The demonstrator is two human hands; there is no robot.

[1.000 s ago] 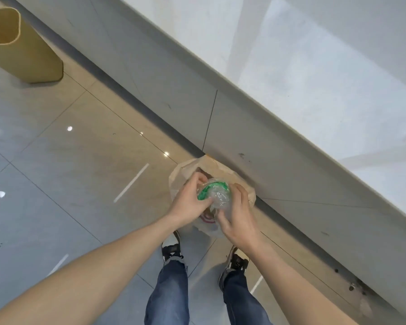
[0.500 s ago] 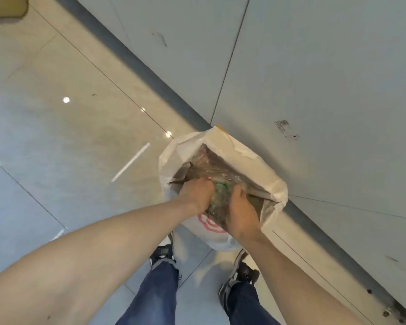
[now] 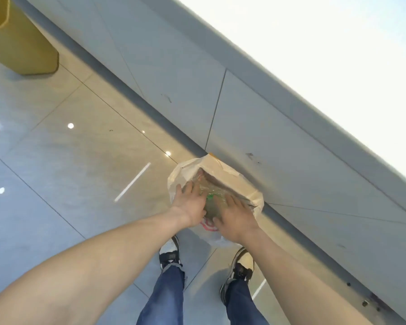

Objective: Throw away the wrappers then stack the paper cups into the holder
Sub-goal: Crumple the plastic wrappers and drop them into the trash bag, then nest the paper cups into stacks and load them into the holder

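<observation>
Wrappers (image 3: 212, 194) | clear crinkly film, light, springy, slippery | in bag (image 3: 256, 195) mouth | left hand (image 3: 190, 205), right hand (image 3: 234, 214) spread flat, pressing down | grip bunched middle

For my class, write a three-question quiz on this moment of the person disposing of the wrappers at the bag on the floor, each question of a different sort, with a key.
1. True or false: the clear wrappers are inside the white bag.
2. Which stands at the upper left of the view? A) a yellow bin B) a stack of cups C) a chair
3. Fill in: the left hand and right hand both have their fingers ____ over the bag's mouth.

Key: 1 true; 2 A; 3 spread open.
</observation>
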